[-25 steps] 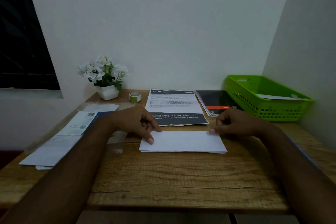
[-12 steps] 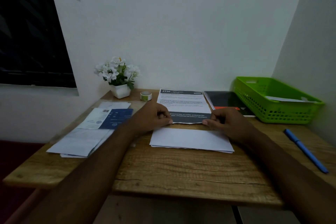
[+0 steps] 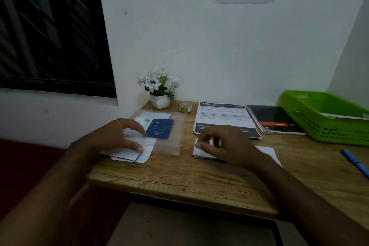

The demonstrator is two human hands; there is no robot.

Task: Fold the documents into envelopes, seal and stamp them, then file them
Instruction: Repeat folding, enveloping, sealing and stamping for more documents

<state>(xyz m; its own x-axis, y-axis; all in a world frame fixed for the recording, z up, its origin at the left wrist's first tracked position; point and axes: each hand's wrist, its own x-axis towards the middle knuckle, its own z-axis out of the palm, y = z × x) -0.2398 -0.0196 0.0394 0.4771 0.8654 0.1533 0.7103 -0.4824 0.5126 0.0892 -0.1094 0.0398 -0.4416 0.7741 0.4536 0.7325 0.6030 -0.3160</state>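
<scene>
Viewing through the head camera, I see both forearms reach forward over the wooden desk [image 3: 179, 176], the left angled out toward the desk's left end and the right across its middle. My left hand [image 3: 119, 138] arches over the pile of papers [image 3: 144, 157], its fingers [image 3: 139, 149] loosely curved and apart, with one tip touching the top sheet and nothing lifted. A blue card [image 3: 160, 131] and a clear plastic sleeve [image 3: 177, 136] lie just beyond it. My right hand [image 3: 223, 146] rests palm-down on the left end of the folded white sheet [image 3: 268, 153], fingers bent; motion blur prevents me telling whether they press or pinch it. That sheet lies flat near the desk's centre, just in front of the printed document [image 3: 221, 114], well apart from the green basket [image 3: 319, 126].
</scene>
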